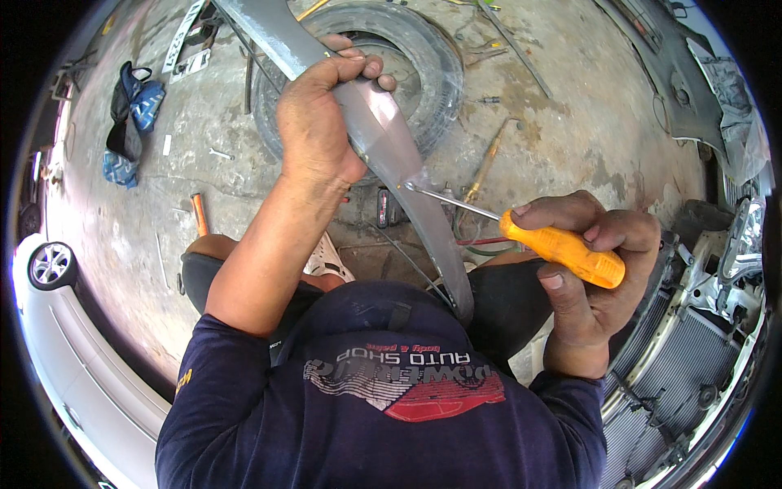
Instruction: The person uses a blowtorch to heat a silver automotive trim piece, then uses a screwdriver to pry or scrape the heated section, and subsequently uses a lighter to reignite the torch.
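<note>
A long, curved grey trim panel [381,122] slants from the top left down to my lap. My left hand [314,114] is closed around its upper part, with fingers wrapped over the edge. In my right hand [599,253] is a screwdriver [564,248] with a yellow-orange handle and a slim metal shaft. Its tip meets the panel near the middle, at the edge, where a small pale smear shows. Whether the tip presses in or only rests there, I cannot tell. The panel's lower end lies against my thigh.
A tyre [444,73] lies flat on the concrete floor behind the panel. An orange-handled tool [199,213], a wrench [221,153] and a blue-patterned bag [130,114] are at the left. A silver car [81,350] stands lower left; a radiator [684,383] is lower right.
</note>
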### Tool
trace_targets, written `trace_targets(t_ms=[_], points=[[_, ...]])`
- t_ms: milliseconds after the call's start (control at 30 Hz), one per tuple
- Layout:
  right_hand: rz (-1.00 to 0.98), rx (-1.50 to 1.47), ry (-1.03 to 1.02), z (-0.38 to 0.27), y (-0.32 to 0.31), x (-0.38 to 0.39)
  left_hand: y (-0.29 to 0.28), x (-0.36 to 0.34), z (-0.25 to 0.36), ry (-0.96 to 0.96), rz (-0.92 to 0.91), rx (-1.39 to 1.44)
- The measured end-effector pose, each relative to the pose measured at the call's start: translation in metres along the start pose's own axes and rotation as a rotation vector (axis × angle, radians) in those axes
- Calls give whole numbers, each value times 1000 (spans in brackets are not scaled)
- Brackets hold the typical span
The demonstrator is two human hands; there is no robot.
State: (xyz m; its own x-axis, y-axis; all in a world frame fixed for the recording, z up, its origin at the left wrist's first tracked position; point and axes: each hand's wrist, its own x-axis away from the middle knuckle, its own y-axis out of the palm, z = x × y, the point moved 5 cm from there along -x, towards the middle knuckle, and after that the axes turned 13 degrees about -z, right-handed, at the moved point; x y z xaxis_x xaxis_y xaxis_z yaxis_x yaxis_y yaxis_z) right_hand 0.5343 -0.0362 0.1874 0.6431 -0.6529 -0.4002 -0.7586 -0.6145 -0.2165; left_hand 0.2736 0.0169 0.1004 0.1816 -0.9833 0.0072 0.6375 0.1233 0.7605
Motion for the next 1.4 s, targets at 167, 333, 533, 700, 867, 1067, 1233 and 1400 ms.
trace_targets(t_ms=[167, 333, 533, 700, 867, 1067, 1233, 1400], points=[[-35, -22, -18, 0, 3, 0, 3, 1, 1, 8, -5, -7], [-73, 6, -24, 0, 3, 3, 3, 2, 0, 8, -27, -25], [-99, 75, -32, -2, 2, 1, 5, 2, 1, 5, -33, -29], [-102, 67, -32, 0, 3, 3, 3, 1, 0, 24, -29, -41], [-102, 75, -38, 1, 3, 2, 4, 2, 0, 18, -21, -44], [-110, 88, -33, 0, 4, 1, 4, 1, 0, 23, -32, -13], [-128, 105, -30, -2, 4, -1, 5, 1, -1, 21, -36, -8], [-112, 71, -40, -5, 3, 0, 4, 0, -2, 7, -42, -12]])
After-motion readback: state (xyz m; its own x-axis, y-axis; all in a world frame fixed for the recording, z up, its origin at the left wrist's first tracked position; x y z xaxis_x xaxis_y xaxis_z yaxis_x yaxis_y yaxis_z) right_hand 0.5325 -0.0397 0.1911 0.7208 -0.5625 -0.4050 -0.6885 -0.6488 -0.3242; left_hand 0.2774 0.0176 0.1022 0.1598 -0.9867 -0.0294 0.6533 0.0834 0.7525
